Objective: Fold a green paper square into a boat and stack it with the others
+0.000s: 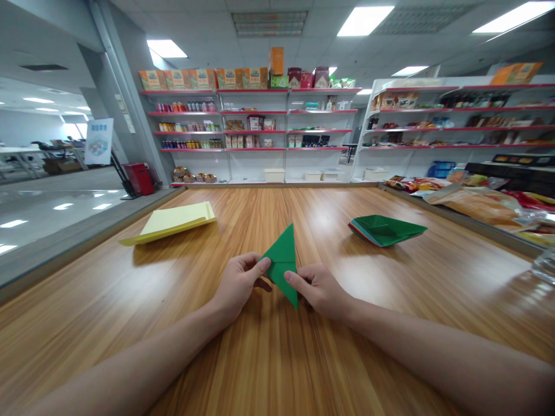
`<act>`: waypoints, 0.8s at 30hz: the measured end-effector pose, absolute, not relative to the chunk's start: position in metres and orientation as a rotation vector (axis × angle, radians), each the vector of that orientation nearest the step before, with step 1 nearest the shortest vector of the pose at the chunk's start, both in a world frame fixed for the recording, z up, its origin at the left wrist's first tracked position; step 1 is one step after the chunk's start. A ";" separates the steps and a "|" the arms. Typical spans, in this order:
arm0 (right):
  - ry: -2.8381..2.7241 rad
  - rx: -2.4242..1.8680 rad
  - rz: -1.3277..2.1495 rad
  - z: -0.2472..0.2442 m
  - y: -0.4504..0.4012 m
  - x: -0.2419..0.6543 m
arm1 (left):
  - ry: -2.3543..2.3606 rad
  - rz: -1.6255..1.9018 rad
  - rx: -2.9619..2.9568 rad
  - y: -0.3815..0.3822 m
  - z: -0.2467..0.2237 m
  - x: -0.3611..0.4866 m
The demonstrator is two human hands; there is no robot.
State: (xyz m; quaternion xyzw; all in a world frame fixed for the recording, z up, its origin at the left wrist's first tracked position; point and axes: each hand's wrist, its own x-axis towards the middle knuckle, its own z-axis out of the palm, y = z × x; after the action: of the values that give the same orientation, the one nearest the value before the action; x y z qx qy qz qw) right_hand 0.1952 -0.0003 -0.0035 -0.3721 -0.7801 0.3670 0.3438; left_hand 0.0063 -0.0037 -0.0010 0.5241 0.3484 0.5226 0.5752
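A sheet of green paper, folded into a triangle with a crease across its middle, is held up over the wooden table. My left hand pinches its left corner, thumb on the near face. On the lower right edge, my right hand grips the paper with the thumb in front. The fingers behind the paper are partly hidden. To the right rests a stack of folded paper boats, green on top with red and light blue layers beneath. A pad of yellow paper lies to the left.
The wooden table has a raised rim along its far and side edges. Snack packets lie beyond the right rim. A clear plastic object sits at the right edge. Stocked shelves stand behind the table.
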 end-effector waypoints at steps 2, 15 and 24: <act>-2.106 -0.974 0.886 -0.004 -0.002 0.195 | 0.787 1.254 1.156 -0.003 -0.002 0.006; -1.966 -0.901 1.179 0.000 -0.008 0.193 | 0.956 1.054 1.413 -0.008 0.006 0.008; -1.955 -0.838 1.445 0.004 -0.024 0.178 | 1.434 1.101 1.838 -0.020 0.011 0.025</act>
State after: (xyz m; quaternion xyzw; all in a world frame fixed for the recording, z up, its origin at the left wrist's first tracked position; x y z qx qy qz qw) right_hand 0.1783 -0.0235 0.0036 -0.3127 -0.7296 0.5394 0.2811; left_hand 0.0252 -0.0204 0.0107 0.6848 0.5342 0.4103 0.2781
